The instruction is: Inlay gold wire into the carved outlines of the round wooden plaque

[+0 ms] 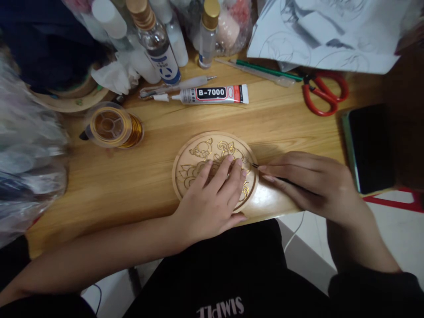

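A round wooden plaque (185, 164) with a raised rim lies on the table near its front edge. Its face carries a line drawing of flowers and leaves, partly traced in gold wire (246, 191). My left hand (212, 196) rests flat across the plaque with its fingers stretched out, covering the middle of the pattern. From the right, my right hand (314, 179) pinches slim dark tweezers (254, 165), whose tips are at the plaque's right rim. Whether the tips grip any wire is too small to tell.
A spool of gold wire (114, 126) stands left of the plaque. Behind lie a B-7000 glue tube (215, 94), red-handled scissors (323, 93) and several bottles (162, 48). A phone (371, 150) lies at the right, below paper sketches (318, 39). Plastic bags (29, 145) crowd the left.
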The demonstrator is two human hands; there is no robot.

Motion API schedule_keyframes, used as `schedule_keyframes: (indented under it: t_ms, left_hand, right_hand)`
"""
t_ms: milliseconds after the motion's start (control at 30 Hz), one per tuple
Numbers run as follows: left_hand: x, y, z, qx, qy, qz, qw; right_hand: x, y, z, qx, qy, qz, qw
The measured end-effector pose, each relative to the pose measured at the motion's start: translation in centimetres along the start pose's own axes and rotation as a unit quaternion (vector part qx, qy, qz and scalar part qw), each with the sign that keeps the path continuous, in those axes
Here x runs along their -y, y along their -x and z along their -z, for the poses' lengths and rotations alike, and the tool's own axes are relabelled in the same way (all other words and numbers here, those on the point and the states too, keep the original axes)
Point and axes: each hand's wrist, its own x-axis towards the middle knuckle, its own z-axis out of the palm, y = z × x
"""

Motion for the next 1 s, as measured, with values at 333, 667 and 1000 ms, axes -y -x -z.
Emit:
schedule_keyframes:
  t_ms: [333, 667, 1000]
  left_hand:
    - [0.34, -0.13, -0.28, 0.000, 0.044, 0.014, 0.999]
    - [0.40, -0.24, -0.26, 0.009, 0.060, 0.016, 0.998]
    - [0.51, -0.23, -0.28, 0.016, 0.060, 0.015, 0.998]
  right_hand:
    - [-0.24, -0.09, 0.20, 0.006, 0.022, 0.033, 0.999]
    - [-0.06, 0.33, -0.22, -0.019, 0.001, 0.003, 1.000]
    - [-0.40, 0.28, -0.17, -0.019, -0.017, 0.014, 1.000]
